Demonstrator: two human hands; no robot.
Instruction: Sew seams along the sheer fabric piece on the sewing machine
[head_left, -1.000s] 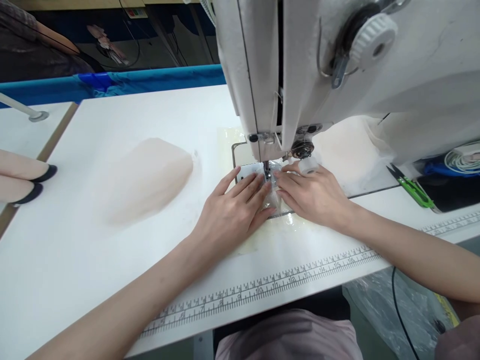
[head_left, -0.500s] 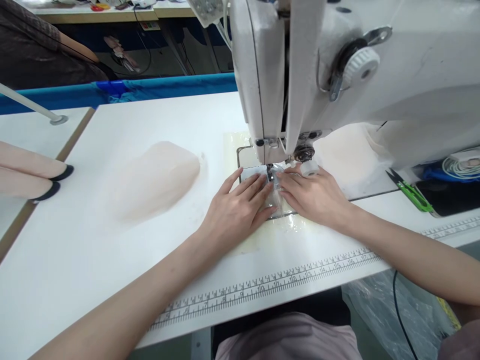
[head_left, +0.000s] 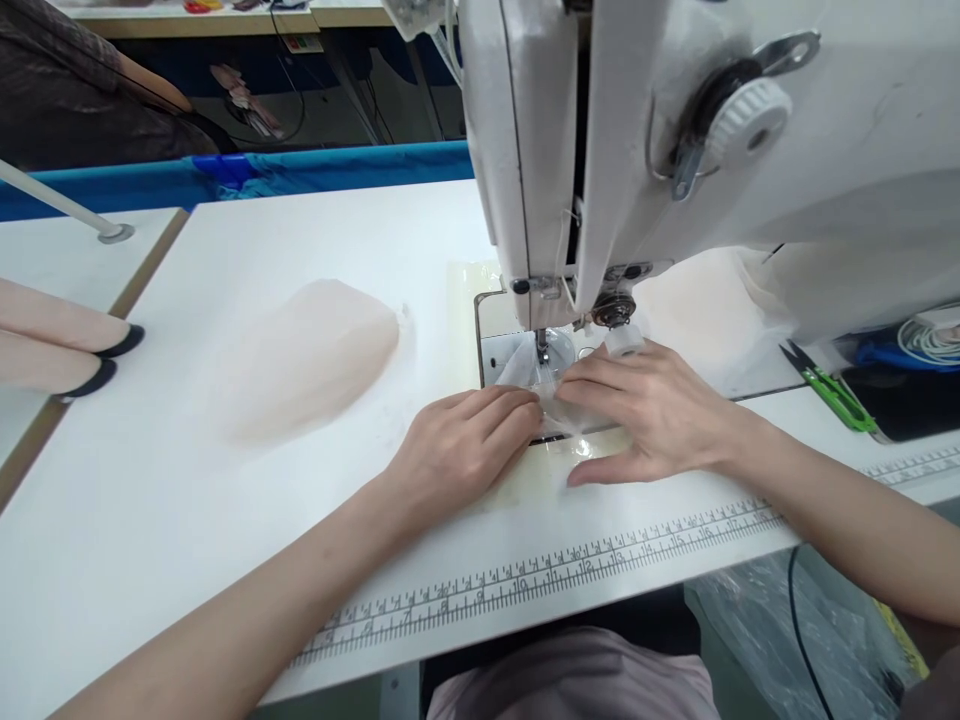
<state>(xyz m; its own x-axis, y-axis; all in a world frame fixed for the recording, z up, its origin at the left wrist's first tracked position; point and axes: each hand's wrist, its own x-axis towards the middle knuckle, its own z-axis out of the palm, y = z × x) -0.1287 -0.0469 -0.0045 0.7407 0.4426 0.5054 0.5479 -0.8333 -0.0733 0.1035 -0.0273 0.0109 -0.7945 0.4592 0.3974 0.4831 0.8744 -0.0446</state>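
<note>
A small piece of sheer whitish fabric [head_left: 517, 368] lies under the presser foot [head_left: 541, 346] of a white sewing machine [head_left: 517, 150]. My left hand [head_left: 472, 440] is at the near left side of the needle plate [head_left: 491, 352]. Its fingers are curled together over the fabric's near edge, and the fingertips are partly hidden. To the right of the foot, my right hand [head_left: 652, 415] rests with its fingertips on the fabric. The thumb of that hand points left, well apart from the fingers.
A sheer beige piece [head_left: 322, 355] lies on the white table at left. More pale fabric [head_left: 697, 310] lies behind my right hand. Green thread snips [head_left: 836, 395] lie beside a dark phone [head_left: 907, 400]. A ruler strip [head_left: 525, 580] follows the front edge. Another person's arm [head_left: 154, 88] shows beyond.
My left hand has drawn back toward me and its fingers have curled. My right thumb has spread away from the fingers. More of the sheer fabric shows around the presser foot.
</note>
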